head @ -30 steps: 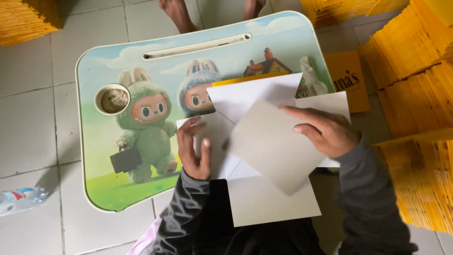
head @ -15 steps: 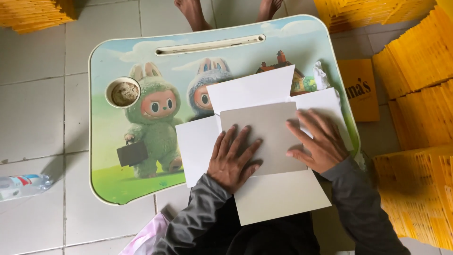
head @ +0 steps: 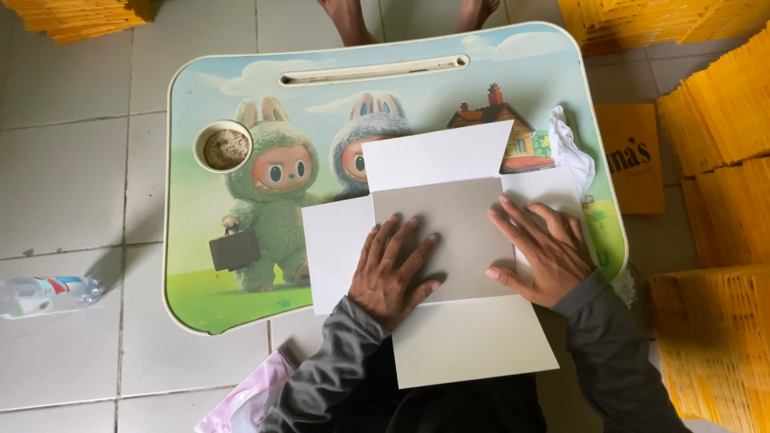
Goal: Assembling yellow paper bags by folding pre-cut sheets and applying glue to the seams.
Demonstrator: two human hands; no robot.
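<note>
Flat, open palms: neither of my hands grasps anything; both press down on a cardboard sheet.

Item 1. My left hand (head: pixel 393 269), fingers spread, lies palm-down on the grey centre panel of the cardboard sheet (head: pixel 461 228), toward its lower left part.

Item 2. My right hand (head: pixel 545 252), fingers spread likewise, rests flat across the right edge of the grey panel and partly on the white flap beside it.

Item 3. Cardboard sheet: cross-shaped, a grey middle square with white flaps on four sides. It lies on the right half of the lap table (head: pixel 241 88). The near flap hangs over the table's front edge toward my body; the far flap covers part of the printed house.

Item 4. Lap table: rounded corners, printed with two furry cartoon figures, grass, sky and a small house. A long slot runs along its far edge. A round cup recess (head: pixel 224 147) sits at its left, well apart from my hands.

Item 5. Crumpled white cloth (head: pixel 571 148), on the table just beyond the right flap.

Item 6. Yellow stacks (head: pixel 722 104) of flat pieces, on the tiled floor to the right and at the far corners.

Item 7. Plastic bottle (head: pixel 44 293), lying on its side on the floor at left.

Item 8. Another person's bare feet (head: pixel 349 18), past the far edge of the table.
</note>
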